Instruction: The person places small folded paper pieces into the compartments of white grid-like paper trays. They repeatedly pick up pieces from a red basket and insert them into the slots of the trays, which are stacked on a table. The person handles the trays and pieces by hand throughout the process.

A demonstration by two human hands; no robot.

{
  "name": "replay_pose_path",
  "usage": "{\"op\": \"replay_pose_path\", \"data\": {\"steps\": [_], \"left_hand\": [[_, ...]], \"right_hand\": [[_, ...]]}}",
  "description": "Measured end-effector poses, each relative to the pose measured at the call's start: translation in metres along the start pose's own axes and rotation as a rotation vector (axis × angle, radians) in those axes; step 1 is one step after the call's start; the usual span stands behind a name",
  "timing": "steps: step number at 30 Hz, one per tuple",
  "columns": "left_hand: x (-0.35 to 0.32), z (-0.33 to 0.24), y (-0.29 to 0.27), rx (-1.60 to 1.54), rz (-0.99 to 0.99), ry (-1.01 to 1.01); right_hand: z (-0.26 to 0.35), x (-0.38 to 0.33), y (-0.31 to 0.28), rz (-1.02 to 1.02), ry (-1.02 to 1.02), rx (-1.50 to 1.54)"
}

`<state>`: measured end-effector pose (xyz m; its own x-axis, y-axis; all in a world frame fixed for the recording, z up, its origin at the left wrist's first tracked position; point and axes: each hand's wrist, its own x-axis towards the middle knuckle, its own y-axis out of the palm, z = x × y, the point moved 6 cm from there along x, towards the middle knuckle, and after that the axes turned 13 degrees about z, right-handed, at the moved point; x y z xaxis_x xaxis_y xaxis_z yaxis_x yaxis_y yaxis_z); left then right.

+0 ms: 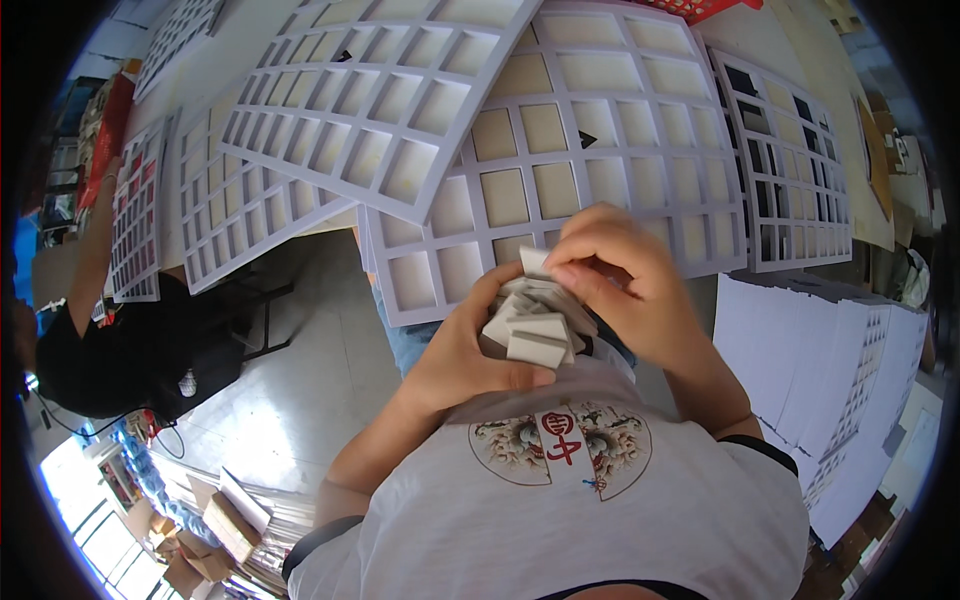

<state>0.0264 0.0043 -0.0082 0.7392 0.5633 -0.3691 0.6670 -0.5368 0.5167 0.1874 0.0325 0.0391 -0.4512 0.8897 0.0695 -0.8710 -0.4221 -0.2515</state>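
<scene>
My left hand (pixel 470 355) cups a stack of small pale square cardboard pieces (pixel 538 322) close to my chest. The fingers of my right hand (pixel 625 275) pinch the top pieces of that stack from above. Just beyond my hands lies a white grid board (pixel 600 140) with square cut-out windows, resting on the table. A second white grid board (pixel 400 90) overlaps it on the left, lying at an angle.
More white grid boards lie at the left (pixel 235 200) and right (pixel 790 170). A stack of white sheets (pixel 830 370) sits at my right. Another person in black (pixel 110 340) is at the far left. Cardboard boxes (pixel 225 525) stand on the floor.
</scene>
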Motion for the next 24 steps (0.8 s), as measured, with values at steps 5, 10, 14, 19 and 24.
{"op": "replay_pose_path", "data": {"steps": [5,10,14,19,24], "left_hand": [[-0.002,0.001,-0.009,-0.103,0.007,0.063],[-0.012,0.015,-0.041,-0.147,0.002,0.193],[-0.01,0.018,-0.041,-0.102,0.0,0.243],[-0.008,0.02,-0.037,-0.125,0.006,0.216],[-0.007,0.015,-0.031,-0.043,0.072,0.132]], "right_hand": [[0.014,-0.003,-0.01,-0.336,-0.111,-0.391],[-0.043,0.002,-0.042,-0.292,0.194,0.025],[-0.045,0.001,-0.037,-0.342,0.15,0.172],[-0.045,-0.008,-0.031,-0.14,0.16,-0.034],[-0.05,-0.001,-0.029,-0.088,0.206,-0.227]]}}
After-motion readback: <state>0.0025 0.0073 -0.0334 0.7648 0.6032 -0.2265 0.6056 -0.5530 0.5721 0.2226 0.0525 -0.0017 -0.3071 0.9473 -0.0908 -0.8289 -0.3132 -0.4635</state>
